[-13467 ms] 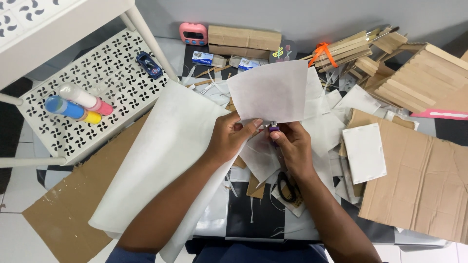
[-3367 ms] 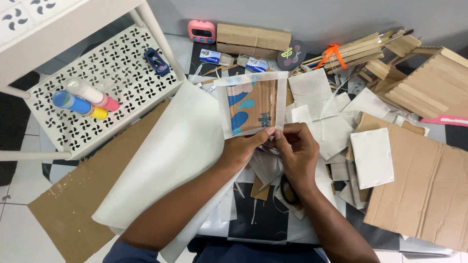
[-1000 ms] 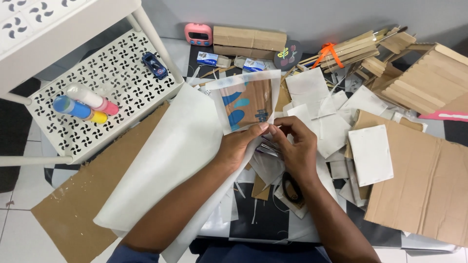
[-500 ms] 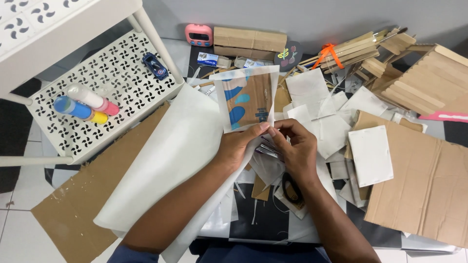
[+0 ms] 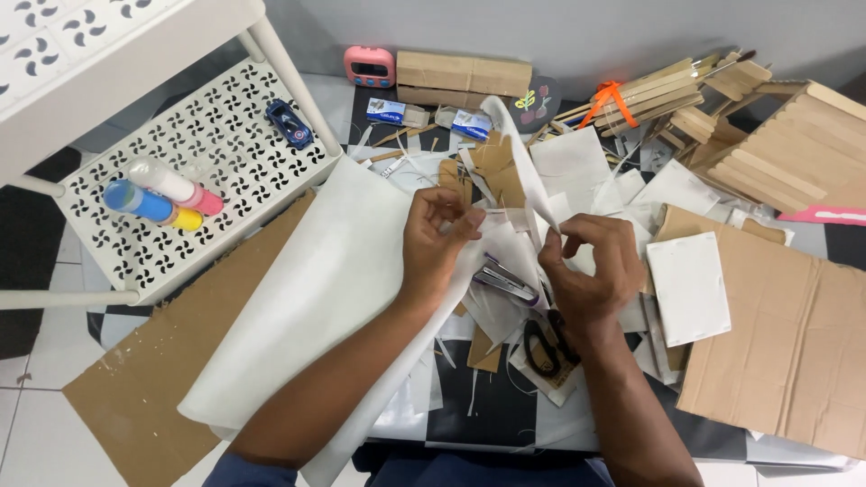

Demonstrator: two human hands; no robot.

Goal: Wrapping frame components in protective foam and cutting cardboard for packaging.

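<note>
Left of the stapler [image 5: 507,280], a big white paper sheet [image 5: 334,298] is draping over a brown cardboard panel [image 5: 153,379] and running down toward the lower edge. Far left of the stapler, a white perforated shelf [image 5: 225,153] is carrying three paint tubes [image 5: 162,194] and a small blue toy car [image 5: 289,123]. Right of the stapler, a large cardboard sheet [image 5: 794,334] is lying flat with a small white canvas [image 5: 690,287] on its left part. Above-right of the stapler, a wooden stick structure [image 5: 776,135] is sitting by the wall. Above the stapler, a folded white paper with cardboard backing [image 5: 510,171] is standing up on edge between both hands. Left hand [image 5: 433,243] is hovering just left of the stapler, fingers [image 5: 451,212] curling loose, half open, tips touching the paper's lower edge; a firm grip cannot be told. Right hand [image 5: 591,266] is just right of the stapler, fingers [image 5: 564,239] pinching narrow on the paper's lower right edge. Stapler itself is lying on paper scraps between the hands, neither one on it. Below the stapler, black scissors [image 5: 541,347] are lying by the right wrist. Far above it, a pink timer [image 5: 369,65] is standing at the wall.
</note>
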